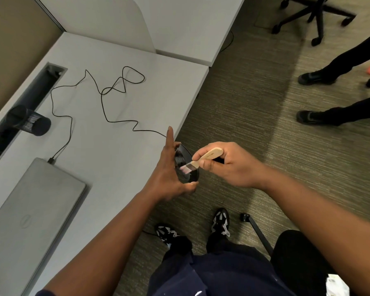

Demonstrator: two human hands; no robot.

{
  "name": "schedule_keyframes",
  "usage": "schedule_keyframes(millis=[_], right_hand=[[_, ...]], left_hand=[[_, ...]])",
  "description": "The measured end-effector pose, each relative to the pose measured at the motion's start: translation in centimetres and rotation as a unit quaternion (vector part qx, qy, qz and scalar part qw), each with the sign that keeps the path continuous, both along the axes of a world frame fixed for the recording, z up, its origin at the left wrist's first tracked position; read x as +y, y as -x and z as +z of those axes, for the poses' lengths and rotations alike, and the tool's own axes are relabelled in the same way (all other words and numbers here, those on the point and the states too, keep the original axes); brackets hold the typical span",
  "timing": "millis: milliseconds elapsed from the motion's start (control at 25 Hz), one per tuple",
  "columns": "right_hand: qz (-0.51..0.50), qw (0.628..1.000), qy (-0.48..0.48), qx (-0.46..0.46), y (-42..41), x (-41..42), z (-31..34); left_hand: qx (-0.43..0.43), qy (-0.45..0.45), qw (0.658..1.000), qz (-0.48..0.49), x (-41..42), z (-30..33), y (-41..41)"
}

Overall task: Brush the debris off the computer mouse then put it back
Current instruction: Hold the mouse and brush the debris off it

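Black, glossy plastic forms the shell of the computer mouse (187, 167), which you hold off the desk edge, above the carpet, tipped on its side so its rounded top faces your right hand (226, 165). Your left hand (169, 171) grips it from the desk side: thumb curled under the near end, fingers behind the body, index finger extended straight up past the far end. Its long axis runs away from you, roughly parallel to the edge of the grey desk (120, 116).

Your right hand closes around the pale wooden handle of the brush (203, 158); the short, light bristles point left and touch the mouse shell near its middle. Judged from this, brushing is under way and the return step is not yet done.

The thin black cable (107, 107) trails from the mouse's far end in loose loops across the smooth laminate to the closed, matte grey laptop (30, 210). When replacing the mouse, move it left onto the desk; your left hand is the nearer one.
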State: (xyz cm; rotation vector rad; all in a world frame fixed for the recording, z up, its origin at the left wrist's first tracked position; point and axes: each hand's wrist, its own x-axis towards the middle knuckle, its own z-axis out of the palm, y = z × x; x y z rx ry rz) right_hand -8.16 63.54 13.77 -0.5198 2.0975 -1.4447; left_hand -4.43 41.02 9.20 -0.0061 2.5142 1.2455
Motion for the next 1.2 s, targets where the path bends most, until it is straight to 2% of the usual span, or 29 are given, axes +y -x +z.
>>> schedule_keyframes(millis=[200, 320, 480, 840, 1040, 1200], right_hand=[[0.022, 0.999, -0.042, -0.002, 0.0, 0.3, 0.2], [-0.029, 0.999, 0.015, 0.029, 0.2, 0.4, 0.2], [-0.024, 0.997, 0.076, -0.014, 0.3, 0.5, -0.3], [0.046, 0.997, 0.025, -0.058, 1.4, 2.5, -0.7], [0.049, 0.998, -0.024, -0.027, 2.0, 3.4, -0.8], [-0.027, 0.99, 0.115, -0.078, 1.8, 3.0, -0.8]], left_hand=[[0.008, 0.003, 1.0, 0.0, -0.1, -0.3, 0.0], [0.006, 0.008, 1.0, -0.001, 0.0, -0.6, 0.1], [0.012, -0.011, 1.0, 0.009, 0.0, -0.7, 0.1], [0.04, -0.014, 0.999, 0.034, -0.1, -0.8, -0.2], [0.043, -0.018, 0.998, 0.042, -0.2, -0.6, -0.2], [0.039, -0.006, 0.999, 0.034, -0.5, -0.8, 0.0]])
